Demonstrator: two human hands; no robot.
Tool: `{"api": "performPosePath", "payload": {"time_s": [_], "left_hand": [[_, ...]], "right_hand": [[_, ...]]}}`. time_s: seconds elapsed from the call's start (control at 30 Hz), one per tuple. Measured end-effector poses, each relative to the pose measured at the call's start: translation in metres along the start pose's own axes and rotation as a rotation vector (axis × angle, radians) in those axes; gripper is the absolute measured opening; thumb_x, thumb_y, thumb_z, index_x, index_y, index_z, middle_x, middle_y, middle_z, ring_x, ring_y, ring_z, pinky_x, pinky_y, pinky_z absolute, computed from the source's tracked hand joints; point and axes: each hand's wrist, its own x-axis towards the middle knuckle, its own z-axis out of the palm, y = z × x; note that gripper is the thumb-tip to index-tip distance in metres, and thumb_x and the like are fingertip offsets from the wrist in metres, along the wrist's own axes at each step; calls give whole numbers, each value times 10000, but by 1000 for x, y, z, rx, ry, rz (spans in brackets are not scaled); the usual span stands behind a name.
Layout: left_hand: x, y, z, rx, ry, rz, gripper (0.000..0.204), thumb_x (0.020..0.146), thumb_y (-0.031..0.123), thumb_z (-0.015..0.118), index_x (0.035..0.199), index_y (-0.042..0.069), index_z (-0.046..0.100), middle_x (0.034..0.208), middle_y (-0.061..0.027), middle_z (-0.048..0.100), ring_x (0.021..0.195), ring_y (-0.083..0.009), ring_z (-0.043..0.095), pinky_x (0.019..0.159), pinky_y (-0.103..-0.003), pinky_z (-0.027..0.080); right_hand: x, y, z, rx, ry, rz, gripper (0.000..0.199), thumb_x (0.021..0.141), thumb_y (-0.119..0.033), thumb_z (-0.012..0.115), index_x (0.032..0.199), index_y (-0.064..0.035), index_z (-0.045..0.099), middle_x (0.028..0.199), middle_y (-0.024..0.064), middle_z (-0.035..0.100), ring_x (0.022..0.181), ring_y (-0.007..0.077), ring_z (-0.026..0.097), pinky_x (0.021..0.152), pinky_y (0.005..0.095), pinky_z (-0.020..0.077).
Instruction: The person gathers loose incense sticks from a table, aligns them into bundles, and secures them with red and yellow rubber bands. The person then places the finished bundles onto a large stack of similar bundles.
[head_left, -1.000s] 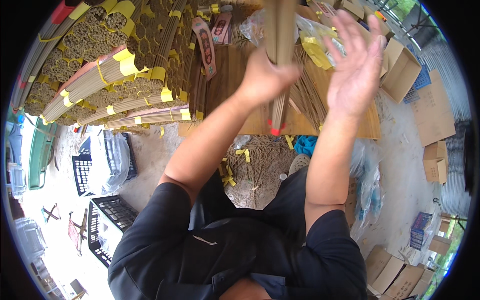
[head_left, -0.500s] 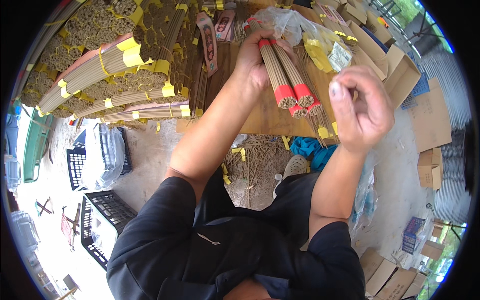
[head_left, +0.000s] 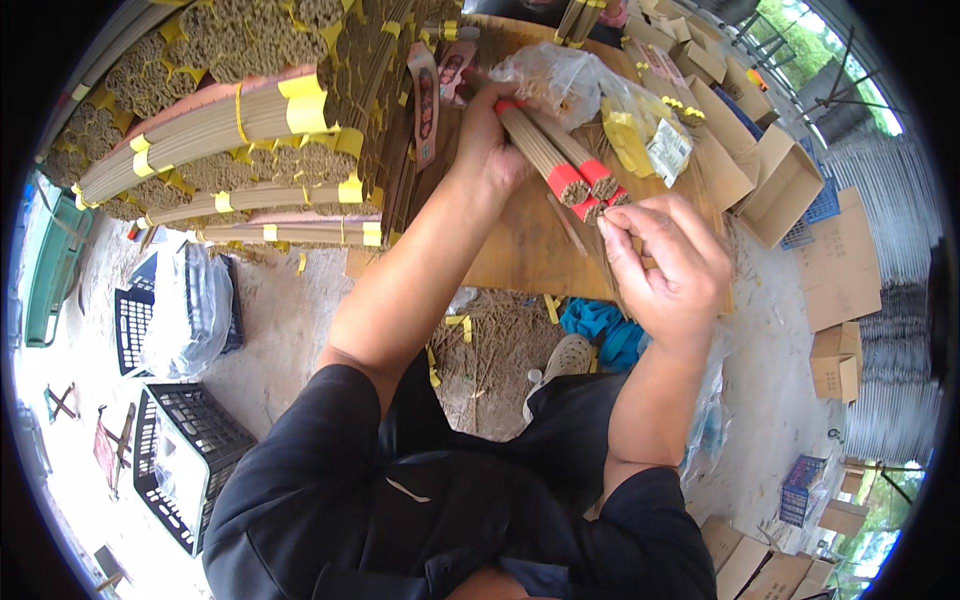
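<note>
Several bundles of incense sticks (head_left: 538, 148), wrapped in red bands, are held together over the wooden table, their cut ends pointing toward me and to the right. My left hand (head_left: 490, 145) is closed around their far part. At the near ends, my right hand (head_left: 675, 262) is closed in a pinch, with thumb and index fingertips up against the lowest bundle. Whatever lies between those fingertips is too small to make out. Beyond the bundles lies a clear plastic bag (head_left: 548, 78), with a yellow packet (head_left: 625, 135) beside it.
Stacked incense bundles with yellow bands (head_left: 265, 115) rise at the left of the wooden table (head_left: 520, 245). Open cardboard boxes (head_left: 780, 185) stand on the right. Black plastic crates (head_left: 190, 440) sit on the floor at left. Blue cloth (head_left: 605, 325) lies below the table edge.
My right hand has moved left and down, from apart from the bundles to their near ends. My left hand still grips the bundles, shifted slightly. The whole view has shifted a little.
</note>
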Motion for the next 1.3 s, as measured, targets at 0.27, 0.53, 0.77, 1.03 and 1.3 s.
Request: {"api": "performPosePath", "payload": {"time_s": [0.27, 0.53, 0.77, 1.03, 1.3], "left_hand": [[10, -3, -14, 42, 72, 153, 175, 857, 106, 629, 740, 80, 502, 691, -42, 542, 665, -191, 555, 663, -342, 514], [11, -17, -12, -32, 58, 117, 174, 845, 87, 624, 725, 74, 499, 674, -40, 526, 654, -180, 548, 674, -336, 524], [10, -22, -18, 51, 65, 120, 180, 819, 67, 623, 694, 72, 494, 668, -52, 520, 646, -188, 539, 658, -326, 511], [15, -22, -25, 38, 105, 123, 167, 810, 83, 643, 718, 84, 504, 685, -57, 531, 653, -196, 540, 674, -331, 513], [18, -24, -28, 29, 146, 117, 153, 834, 107, 654, 832, 83, 503, 719, -62, 545, 660, -205, 552, 683, -356, 524]], "right_hand": [[-7, 4, 10, -94, 4, 275, 115, 794, -55, 769, 847, -55, 668, 807, 71, 677, 655, 261, 676, 580, 362, 546], [-12, 4, 7, -161, 28, 357, 131, 798, -57, 775, 815, -49, 645, 785, 78, 670, 621, 250, 674, 555, 368, 535], [-15, 5, 6, -129, -21, 390, 174, 789, -31, 768, 801, -30, 595, 773, 107, 650, 619, 271, 668, 547, 385, 538], [-18, 9, 1, -187, -134, 367, 169, 832, -58, 736, 870, -35, 573, 853, 129, 653, 681, 350, 659, 597, 442, 529], [-20, 13, 1, -187, -180, 416, 158, 838, -80, 730, 878, -31, 585, 857, 146, 665, 697, 364, 665, 612, 449, 531]]}}
